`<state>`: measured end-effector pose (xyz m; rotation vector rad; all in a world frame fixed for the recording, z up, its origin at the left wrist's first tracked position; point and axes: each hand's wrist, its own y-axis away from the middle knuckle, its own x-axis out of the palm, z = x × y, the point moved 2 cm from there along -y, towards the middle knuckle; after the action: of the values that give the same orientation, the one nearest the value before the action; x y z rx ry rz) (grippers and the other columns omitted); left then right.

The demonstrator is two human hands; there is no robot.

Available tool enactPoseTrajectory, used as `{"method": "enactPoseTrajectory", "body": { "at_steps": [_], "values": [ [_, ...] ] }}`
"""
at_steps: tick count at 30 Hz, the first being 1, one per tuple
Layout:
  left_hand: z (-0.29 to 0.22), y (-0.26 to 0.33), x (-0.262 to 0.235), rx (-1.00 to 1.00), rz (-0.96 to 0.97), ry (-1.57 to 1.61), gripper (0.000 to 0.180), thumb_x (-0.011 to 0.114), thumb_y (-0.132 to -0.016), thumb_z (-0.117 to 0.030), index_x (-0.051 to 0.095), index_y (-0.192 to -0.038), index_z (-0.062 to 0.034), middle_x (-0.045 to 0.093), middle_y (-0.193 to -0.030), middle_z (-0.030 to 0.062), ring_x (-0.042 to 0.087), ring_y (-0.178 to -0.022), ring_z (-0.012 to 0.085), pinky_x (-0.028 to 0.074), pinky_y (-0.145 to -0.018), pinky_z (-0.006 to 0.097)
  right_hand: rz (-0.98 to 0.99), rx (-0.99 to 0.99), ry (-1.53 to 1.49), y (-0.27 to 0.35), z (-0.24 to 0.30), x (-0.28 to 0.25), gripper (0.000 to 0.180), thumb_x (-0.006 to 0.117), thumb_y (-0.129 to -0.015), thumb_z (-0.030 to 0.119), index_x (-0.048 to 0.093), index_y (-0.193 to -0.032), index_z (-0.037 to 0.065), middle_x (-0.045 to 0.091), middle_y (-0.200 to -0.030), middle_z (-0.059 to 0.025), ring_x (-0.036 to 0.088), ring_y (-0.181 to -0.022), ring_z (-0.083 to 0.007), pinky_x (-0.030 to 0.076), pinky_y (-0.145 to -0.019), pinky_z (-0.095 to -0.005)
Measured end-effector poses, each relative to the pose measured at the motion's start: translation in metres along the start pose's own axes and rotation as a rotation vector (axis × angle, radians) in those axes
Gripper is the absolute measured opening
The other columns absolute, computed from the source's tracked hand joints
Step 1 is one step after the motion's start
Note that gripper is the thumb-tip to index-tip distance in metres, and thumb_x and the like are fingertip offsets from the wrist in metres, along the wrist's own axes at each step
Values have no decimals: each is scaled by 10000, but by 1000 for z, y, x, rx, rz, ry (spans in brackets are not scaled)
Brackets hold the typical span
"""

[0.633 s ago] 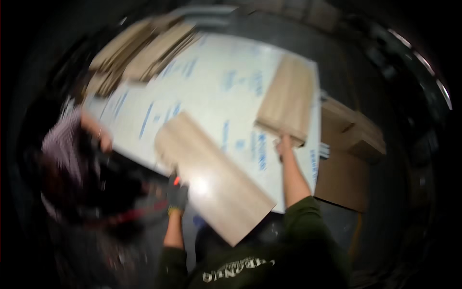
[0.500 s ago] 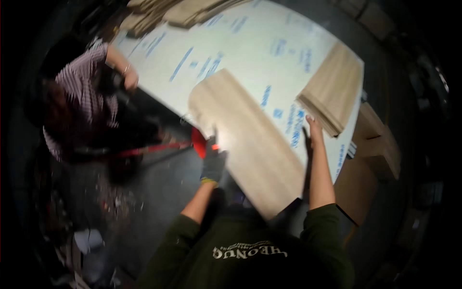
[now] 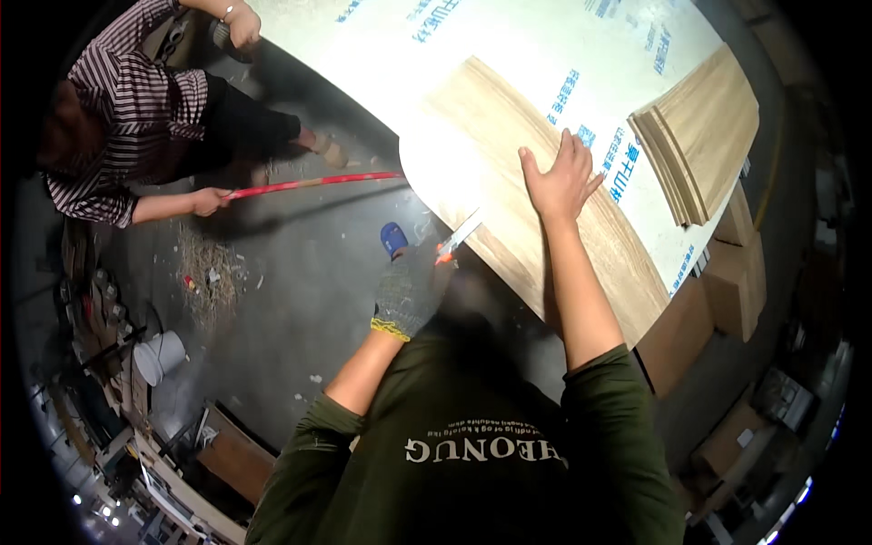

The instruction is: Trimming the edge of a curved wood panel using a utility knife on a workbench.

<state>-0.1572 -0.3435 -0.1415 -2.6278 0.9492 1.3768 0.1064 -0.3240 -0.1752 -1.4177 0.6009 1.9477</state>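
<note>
A wood-grain board (image 3: 522, 186) lies over the near edge of a large pale sheet (image 3: 500, 41) with blue print. My right hand (image 3: 563, 180) rests on the board with its fingers spread. My left hand (image 3: 409, 289), in a grey knit glove with a yellow cuff, is closed round a knife (image 3: 444, 252) with an orange part on its handle. Its bare silver blade lies across the board's near left edge. The glove hides most of the handle. Glare washes out the board's left end.
A stack of wood-grain boards (image 3: 699, 136) sits on the sheet at right, above cardboard boxes (image 3: 734, 272). At left, a co-worker in a striped shirt (image 3: 136, 100) holds a red pole (image 3: 313, 182) over swept debris (image 3: 213, 272). A white bucket (image 3: 161, 357) stands lower left.
My right hand has moved from beside the stack onto the board, fingers spread. The knife blade now shows clearly at the board's edge. The whole view has shifted.
</note>
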Motion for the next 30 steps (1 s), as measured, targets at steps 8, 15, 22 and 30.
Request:
{"method": "enactPoseTrajectory", "body": {
  "at_steps": [8,15,22,30],
  "values": [
    [11,-11,-7,-125,-191,-182,479,531,-922,-370,496,-1341,-141,632,-1051,195,619,-908,380,497,-761,475,-4,11,64,-5,0,0,884,601,-784,609,331,-1449,94,284,-1504,-155,158,-1433,-306,-5,-1138,-604],
    [14,-12,-12,-114,-166,-250,477,526,-920,-379,489,-1347,-171,632,-1029,169,624,-888,359,503,-734,469,4,5,41,-5,-1,-1,861,595,-785,613,350,-1442,113,293,-1502,-145,167,-1433,-297,1,-1141,-598],
    [15,-14,-12,-101,-186,-273,466,512,-921,-390,486,-1309,-134,626,-937,178,625,-803,371,490,-692,481,-3,1,24,-7,-5,0,850,595,-782,621,368,-1435,126,302,-1495,-147,174,-1432,-291,3,-1146,-585],
    [37,-30,-20,-118,-206,-255,464,553,-916,-371,517,-1329,-161,635,-1116,151,624,-962,337,506,-777,441,-3,3,11,-7,-5,1,850,598,-779,622,378,-1429,120,312,-1490,-149,175,-1431,-293,3,-1144,-589]
  ]
}}
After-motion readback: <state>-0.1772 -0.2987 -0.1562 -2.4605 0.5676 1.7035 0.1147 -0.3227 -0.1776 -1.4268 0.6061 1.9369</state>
